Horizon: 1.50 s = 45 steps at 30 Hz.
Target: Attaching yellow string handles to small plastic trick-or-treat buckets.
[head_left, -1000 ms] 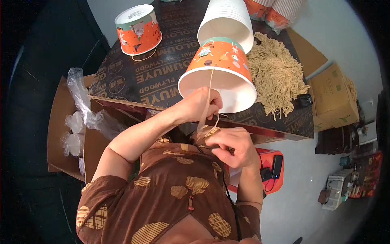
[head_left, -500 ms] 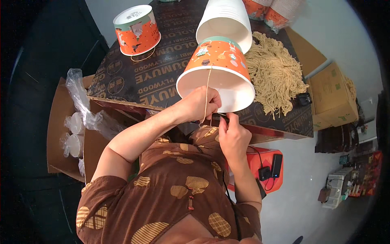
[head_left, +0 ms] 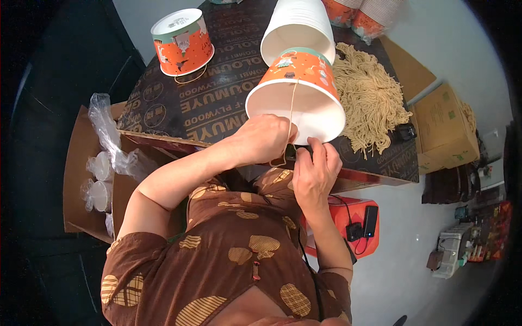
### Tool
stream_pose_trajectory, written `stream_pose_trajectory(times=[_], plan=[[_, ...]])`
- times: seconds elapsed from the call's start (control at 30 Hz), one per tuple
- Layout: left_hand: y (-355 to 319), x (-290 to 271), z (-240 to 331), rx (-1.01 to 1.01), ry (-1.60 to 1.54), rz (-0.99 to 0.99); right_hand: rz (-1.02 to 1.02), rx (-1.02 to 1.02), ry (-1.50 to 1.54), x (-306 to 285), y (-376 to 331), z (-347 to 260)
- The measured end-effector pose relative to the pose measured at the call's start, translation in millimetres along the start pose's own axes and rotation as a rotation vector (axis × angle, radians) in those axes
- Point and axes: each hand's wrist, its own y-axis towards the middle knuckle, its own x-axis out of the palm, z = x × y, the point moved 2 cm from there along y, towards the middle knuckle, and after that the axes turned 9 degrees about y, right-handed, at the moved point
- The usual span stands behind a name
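Note:
An orange paper bucket [head_left: 304, 68] with a green base band lies on its side at the table's front edge, its white mouth facing me. From its upper rim a thin tan cord [head_left: 292, 106] hangs down across the mouth. My left hand [head_left: 263, 138] is closed on the cord in front of the lower rim, fingertips partly hidden. Close beside it, my right hand [head_left: 317, 171] is closed with its fingertips at the bucket's lower rim. Something small and dark shows between the hands; its kind is unclear.
A heap of tan cords [head_left: 367, 98] lies right of the bucket, behind a small black object [head_left: 405, 131]. White nested buckets [head_left: 298, 32] stand behind. Another orange bucket [head_left: 183, 49] sits upside down at left. Cardboard boxes [head_left: 446, 127] flank the table; a red stool [head_left: 356, 217] stands below.
The bucket has shifted slightly right and turned, carrying the cord's upper end right. My left hand has moved right with the cord. My right fingers have risen to the lower rim.

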Motion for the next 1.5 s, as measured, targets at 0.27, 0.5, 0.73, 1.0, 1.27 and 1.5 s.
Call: stream_pose_trajectory(times=[0.27, 0.5, 0.73, 1.0, 1.27, 1.5], plan=[[2.0, 4.2, -14.0, 0.338, 0.094, 0.194, 0.008, 0.001, 0.066, 3.1, 2.3, 7.9], [5.0, 2.1, -7.7, 0.461, 0.182, 0.096, 0.017, 0.041, 0.120, 1.8, 8.4, 10.3], [8.2, 0.0, -10.0, 0.407, 0.130, 0.043, 0.041, 0.014, 0.037, 6.7, 13.9, 14.1], [4.3, -2.4, -8.4, 0.417, 0.080, 0.038, 0.058, 0.004, 0.000, 11.7, 18.6, 15.5], [7.2, 2.3, -8.5, 0.425, 0.177, 0.036, 0.059, 0.003, 0.008, 16.2, 23.5, 16.9], [10.3, 16.5, -9.0, 0.262, 0.089, 0.164, 0.044, 0.047, 0.066, 17.4, 22.7, 20.0]])
